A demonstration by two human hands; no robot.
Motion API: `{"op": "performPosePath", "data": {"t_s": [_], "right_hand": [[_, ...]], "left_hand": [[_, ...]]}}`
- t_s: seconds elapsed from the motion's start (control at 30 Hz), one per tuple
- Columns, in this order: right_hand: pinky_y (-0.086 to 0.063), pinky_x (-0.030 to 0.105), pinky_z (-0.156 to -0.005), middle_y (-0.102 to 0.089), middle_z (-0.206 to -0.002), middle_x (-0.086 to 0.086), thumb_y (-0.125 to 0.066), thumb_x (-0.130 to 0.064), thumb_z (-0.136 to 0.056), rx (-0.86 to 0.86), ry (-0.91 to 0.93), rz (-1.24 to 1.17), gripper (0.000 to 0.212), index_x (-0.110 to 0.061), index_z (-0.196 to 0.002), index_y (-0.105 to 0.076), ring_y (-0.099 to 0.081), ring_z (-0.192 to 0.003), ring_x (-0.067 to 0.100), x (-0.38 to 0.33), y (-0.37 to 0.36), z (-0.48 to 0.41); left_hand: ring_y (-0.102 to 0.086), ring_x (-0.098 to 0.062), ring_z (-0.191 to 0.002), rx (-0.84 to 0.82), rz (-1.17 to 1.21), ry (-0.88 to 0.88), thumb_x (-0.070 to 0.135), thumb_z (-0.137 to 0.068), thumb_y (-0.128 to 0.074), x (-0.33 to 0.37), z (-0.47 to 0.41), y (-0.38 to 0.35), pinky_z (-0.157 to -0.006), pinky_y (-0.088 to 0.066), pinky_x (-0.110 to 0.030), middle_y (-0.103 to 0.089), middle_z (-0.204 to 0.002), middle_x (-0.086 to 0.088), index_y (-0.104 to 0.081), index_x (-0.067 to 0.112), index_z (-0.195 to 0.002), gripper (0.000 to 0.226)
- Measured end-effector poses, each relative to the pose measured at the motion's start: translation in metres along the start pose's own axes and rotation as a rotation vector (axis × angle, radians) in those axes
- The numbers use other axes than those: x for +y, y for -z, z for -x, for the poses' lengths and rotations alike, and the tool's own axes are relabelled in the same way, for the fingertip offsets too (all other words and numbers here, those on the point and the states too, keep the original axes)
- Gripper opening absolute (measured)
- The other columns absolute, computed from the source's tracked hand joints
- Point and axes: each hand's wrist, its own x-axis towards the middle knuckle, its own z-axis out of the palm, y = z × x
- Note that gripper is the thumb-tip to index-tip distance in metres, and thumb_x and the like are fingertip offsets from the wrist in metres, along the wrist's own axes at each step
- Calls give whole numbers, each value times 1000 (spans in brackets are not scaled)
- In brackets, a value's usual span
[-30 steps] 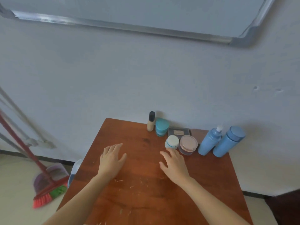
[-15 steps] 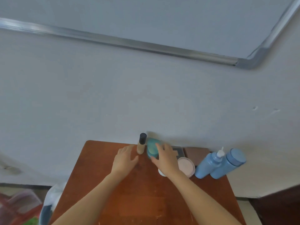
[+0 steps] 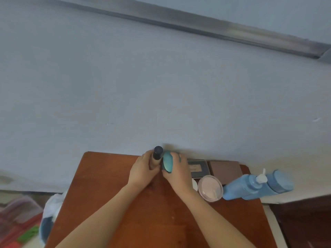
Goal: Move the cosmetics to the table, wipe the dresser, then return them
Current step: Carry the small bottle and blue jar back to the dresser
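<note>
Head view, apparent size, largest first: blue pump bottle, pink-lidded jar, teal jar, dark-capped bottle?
1. blue pump bottle
2. pink-lidded jar
3. teal jar, gripped by the right hand, and dark-capped bottle, gripped by the left hand: both partly hidden, so not ranked.
</note>
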Motion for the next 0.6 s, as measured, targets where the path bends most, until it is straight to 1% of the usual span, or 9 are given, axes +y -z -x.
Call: {"op": "performPosePath", "data": {"t_s": [0.07,0.13,0.2,0.27,0.37,0.5,0.57,0.6], "right_hand": [[-39,32,-86,-42,-125,10,-67,-26,-77,-6,-6,-1,58,-15,-128,-43,-46,-111,29,0,0,-1],[-40,31,-86,-42,-126,9,-67,-24,-76,-12,-4,-6,59,-16,-128,-42,-46,-112,28,-1,1,1],[-40,31,-87,-42,-126,8,-67,-23,-76,-14,5,-15,60,-17,-130,-42,-46,-112,28,-2,2,5],[-40,30,-86,-42,-126,7,-67,-24,-76,-16,17,-15,59,-20,-130,-43,-47,-112,27,-4,3,11],[-42,29,-84,-41,-125,5,-68,-25,-76,-12,33,-20,60,-22,-131,-43,-48,-111,25,-7,7,21],[-42,25,-85,-40,-127,4,-69,-26,-77,-10,98,-39,62,-21,-132,-41,-47,-112,20,-12,23,34],[-40,22,-85,-40,-127,3,-69,-26,-77,-1,132,-43,62,-21,-132,-41,-47,-112,19,-16,32,42],[-40,20,-84,-40,-127,2,-70,-27,-77,5,143,-42,61,-21,-132,-41,-47,-111,18,-19,37,47]], "left_hand": [[-54,-19,-94,3,-38,-2,28,-81,-61,1,1,-1,-73,-45,-34,-57,-96,5,-49,21,-115,37],[-53,-19,-87,1,-73,15,30,-83,-57,1,2,-1,-66,-41,-32,-53,-88,5,-47,20,-111,31],[-53,-20,-82,-6,-93,51,34,-85,-54,2,3,1,-62,-38,-31,-54,-86,3,-46,17,-106,28],[-56,-23,-81,-16,-91,82,38,-87,-52,3,4,5,-62,-38,-31,-58,-88,-2,-45,17,-105,29],[-58,-26,-80,-18,-70,103,36,-89,-49,1,12,17,-61,-40,-33,-60,-89,-7,-46,13,-104,28],[-59,-27,-83,-4,-27,80,38,-87,-49,-4,33,39,-71,-48,-39,-63,-91,-8,-47,14,-108,32],[-61,-29,-83,-13,-6,77,46,-80,-40,-1,45,53,-72,-48,-40,-65,-90,-9,-47,17,-102,37],[-62,-29,-82,-21,3,69,48,-77,-36,1,51,59,-71,-47,-40,-66,-89,-9,-46,18,-98,37]]}}
